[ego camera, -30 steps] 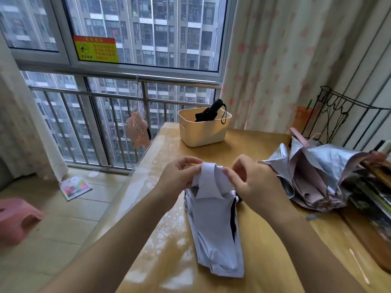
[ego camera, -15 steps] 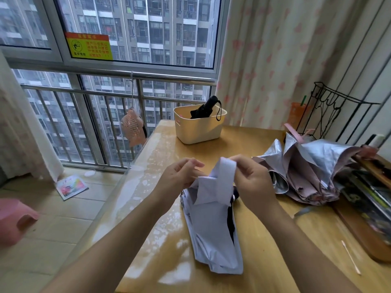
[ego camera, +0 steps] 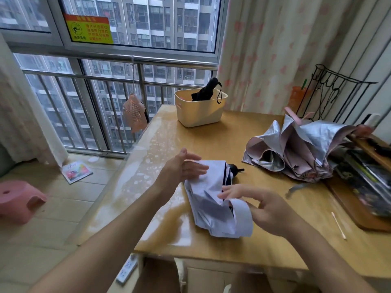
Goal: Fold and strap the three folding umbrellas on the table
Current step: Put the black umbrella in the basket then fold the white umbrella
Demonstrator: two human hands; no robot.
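While the wooden table point(ego camera: 222, 140) carries everything in front of you, the biggest thing on it is the silver and pink umbrella point(ego camera: 296, 153), lying loose and crumpled toward the right side, just beside a dark pile at the table's right edge. Next comes the pale lavender umbrella point(ego camera: 208, 199), collapsed and lying near the front edge between your hands, its black tip pointing away from you. At the far side stands the cream bin point(ego camera: 200, 111), and the black umbrella point(ego camera: 206, 89) leans inside it, rolled up, its wrist loop hanging over the rim. Your left hand point(ego camera: 182, 168) rests against the far left part of the lavender canopy with its grip apart, fingers stretched flat. Your right hand point(ego camera: 264, 206) has its grip closed on a flap of the lavender fabric, which curls over beside the thumb near the canopy's close end. A thin stick point(ego camera: 338, 225) lies well apart on the right.
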